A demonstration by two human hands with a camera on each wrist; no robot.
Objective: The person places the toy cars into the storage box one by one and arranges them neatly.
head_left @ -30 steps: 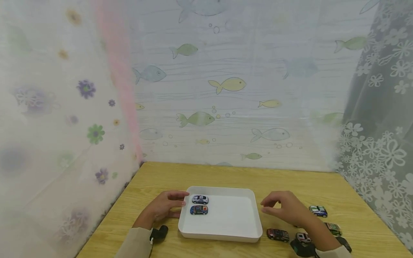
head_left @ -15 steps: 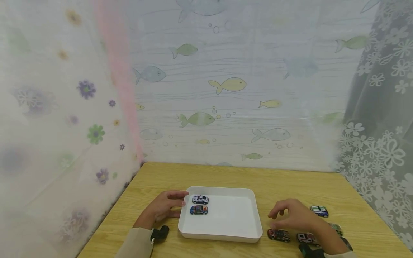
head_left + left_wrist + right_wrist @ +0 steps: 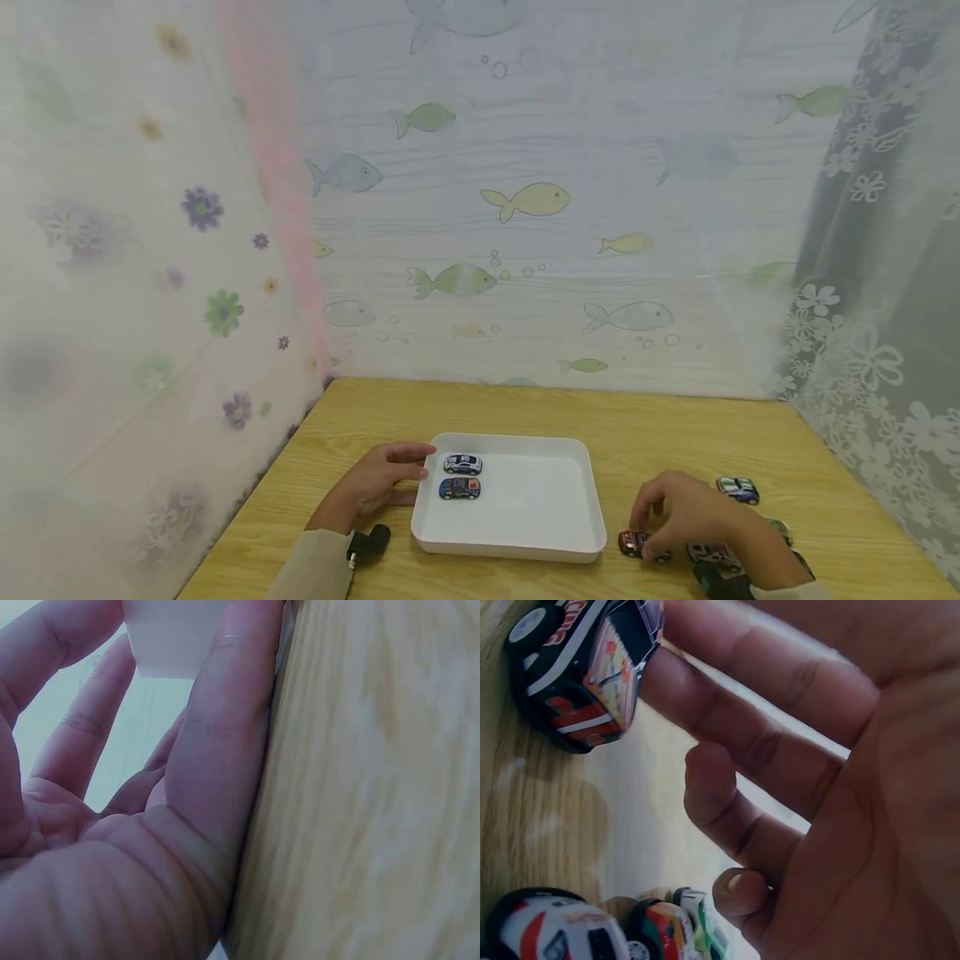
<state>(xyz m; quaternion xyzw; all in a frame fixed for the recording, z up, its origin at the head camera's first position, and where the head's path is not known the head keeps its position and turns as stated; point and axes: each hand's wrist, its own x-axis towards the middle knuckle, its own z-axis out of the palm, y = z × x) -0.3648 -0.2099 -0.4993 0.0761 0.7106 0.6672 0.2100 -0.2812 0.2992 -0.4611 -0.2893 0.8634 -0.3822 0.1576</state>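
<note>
A shallow white tray (image 3: 536, 510) lies on the wooden table with two toy cars at its left end: a white one (image 3: 462, 464) at the back and a blue one (image 3: 459, 488) in front of it. My left hand (image 3: 378, 482) rests beside the tray, its loosely bent fingers touching the left wall; the little-finger side lies along the table in the left wrist view. Right of the tray, my right hand (image 3: 686, 515) pinches a black and red toy car (image 3: 585, 682) between thumb and fingers, low at the table. The thumb is out of sight in the right wrist view.
Several more toy cars sit around the right forearm: a green, white and blue one (image 3: 738, 490) behind it, a white and red one (image 3: 708, 553) partly under the wrist, and a green one (image 3: 782, 528) beyond. Patterned curtains (image 3: 525, 250) enclose the table's back and sides.
My right hand has moved right and down from beside the tray's right wall onto the black and red toy car. The left hand stays at the tray.
</note>
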